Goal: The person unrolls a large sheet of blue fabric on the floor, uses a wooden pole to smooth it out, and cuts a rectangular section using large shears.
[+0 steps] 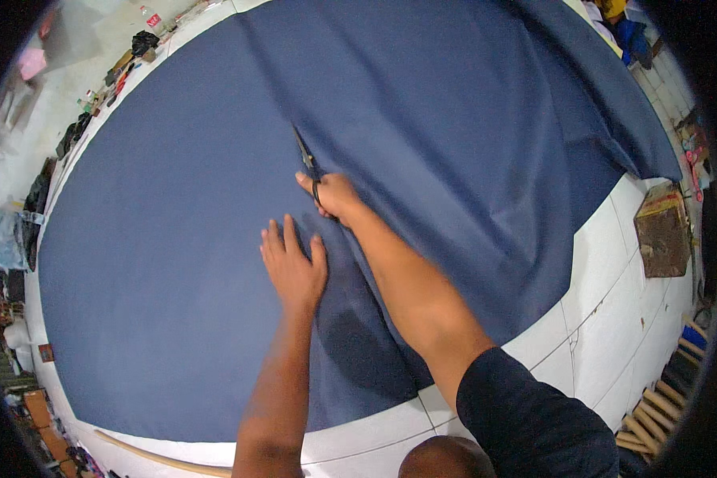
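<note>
A large sheet of dark blue fabric is spread over white floor tiles, smooth on the left and rippled in folds on the right. My right hand grips a pair of scissors by the dark handles. Their blades point away from me, toward the far side, over the middle of the fabric. From near the scissors a cut edge runs back toward me, with the right part lapping in folds. My left hand lies flat on the fabric just left of that edge, fingers spread.
White tiles show along the near right side. A worn box-like block stands by the right fabric edge, with several wooden poles below it. A long stick lies at the near left. Bags, a bottle and clutter line the left wall.
</note>
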Demonstrator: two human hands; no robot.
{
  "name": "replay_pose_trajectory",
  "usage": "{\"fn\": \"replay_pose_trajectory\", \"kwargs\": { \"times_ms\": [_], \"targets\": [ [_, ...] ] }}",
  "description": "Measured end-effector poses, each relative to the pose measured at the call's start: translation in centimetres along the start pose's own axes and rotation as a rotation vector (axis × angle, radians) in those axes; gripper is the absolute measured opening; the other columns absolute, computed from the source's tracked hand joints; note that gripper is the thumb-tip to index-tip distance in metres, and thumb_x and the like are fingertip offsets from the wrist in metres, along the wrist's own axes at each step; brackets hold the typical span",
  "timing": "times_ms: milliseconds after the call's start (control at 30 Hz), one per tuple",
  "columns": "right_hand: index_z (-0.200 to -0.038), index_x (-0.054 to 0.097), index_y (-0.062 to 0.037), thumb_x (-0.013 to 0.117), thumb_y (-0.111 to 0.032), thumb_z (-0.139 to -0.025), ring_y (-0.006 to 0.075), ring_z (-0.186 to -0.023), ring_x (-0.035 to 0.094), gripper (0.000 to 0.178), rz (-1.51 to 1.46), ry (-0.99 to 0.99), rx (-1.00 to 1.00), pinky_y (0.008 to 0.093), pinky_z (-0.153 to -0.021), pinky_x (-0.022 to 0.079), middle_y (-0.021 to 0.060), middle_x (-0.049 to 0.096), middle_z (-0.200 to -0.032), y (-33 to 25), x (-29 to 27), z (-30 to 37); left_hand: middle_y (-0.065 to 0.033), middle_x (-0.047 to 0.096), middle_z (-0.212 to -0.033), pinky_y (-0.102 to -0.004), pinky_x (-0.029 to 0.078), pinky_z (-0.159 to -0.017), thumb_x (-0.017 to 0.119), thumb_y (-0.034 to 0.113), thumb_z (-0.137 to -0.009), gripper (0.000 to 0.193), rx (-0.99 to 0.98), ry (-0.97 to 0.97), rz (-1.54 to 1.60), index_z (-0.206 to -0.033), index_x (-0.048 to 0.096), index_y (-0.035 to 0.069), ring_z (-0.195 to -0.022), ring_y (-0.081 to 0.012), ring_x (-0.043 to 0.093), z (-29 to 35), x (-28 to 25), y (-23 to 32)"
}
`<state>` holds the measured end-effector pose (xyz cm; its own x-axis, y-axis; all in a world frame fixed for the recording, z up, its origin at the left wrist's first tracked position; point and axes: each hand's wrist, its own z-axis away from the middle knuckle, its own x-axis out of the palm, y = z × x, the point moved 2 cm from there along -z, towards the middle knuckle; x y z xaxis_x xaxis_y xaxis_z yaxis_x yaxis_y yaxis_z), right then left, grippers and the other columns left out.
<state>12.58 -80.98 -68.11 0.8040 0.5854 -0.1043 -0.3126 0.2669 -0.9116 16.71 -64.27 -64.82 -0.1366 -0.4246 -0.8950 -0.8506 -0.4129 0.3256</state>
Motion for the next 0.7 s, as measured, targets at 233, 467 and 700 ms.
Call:
{"fn": "replay_pose_trajectory", "kwargs": {
  "times_ms": [233, 467, 700],
  "targets": [
    [-0.063, 0.053, -0.0072, 0.067, -0.053, -0.088, 0.0126, -0.045, 0.048, 0.054, -0.035, -0.033, 0.041, 0.0292, -0.044, 0.038, 0.0035, 0.052, -0.055, -0.5, -0.5, -0.1, -0.0248, 0.037, -0.148, -0.0553, 0.017, -0.117, 0.057, 0.039, -0.089, 0.062, -0.083, -0.064, -0.096, -0.14, 0.046, 0.004, -0.142, -0.0429, 0.028, -3.1, 3.2, -1.0],
    [-0.069, 0.06, -0.0045, 0.065, -0.053, -0.089, 0.0188, -0.05, 0.054, 0.053, -0.012, -0.032, 0.119, 0.0375, -0.052, 0.045, 0.0067, 0.055, -0.055, 0.1, -1.0, -0.3, -0.025, 0.036, -0.148, -0.0593, 0.016, -0.116, 0.06, 0.036, -0.085, 0.064, -0.146, -0.164, -0.019, -0.139, 0.046, 0.004, -0.141, -0.0448, 0.028, -4.2, 2.9, -0.8],
    [-0.066, 0.056, -0.0087, 0.068, -0.051, -0.089, 0.0133, -0.052, 0.05, 0.05, -0.087, -0.057, 0.202, 0.0332, -0.05, 0.04, 0.0015, 0.052, -0.055, -2.7, -0.3, -3.2, -0.0253, 0.038, -0.147, -0.0611, 0.018, -0.114, 0.057, 0.041, -0.085, 0.066, -0.135, -0.201, -0.081, -0.138, 0.047, 0.004, -0.141, -0.0446, 0.028, -4.2, 3.3, -1.5]
  ]
}}
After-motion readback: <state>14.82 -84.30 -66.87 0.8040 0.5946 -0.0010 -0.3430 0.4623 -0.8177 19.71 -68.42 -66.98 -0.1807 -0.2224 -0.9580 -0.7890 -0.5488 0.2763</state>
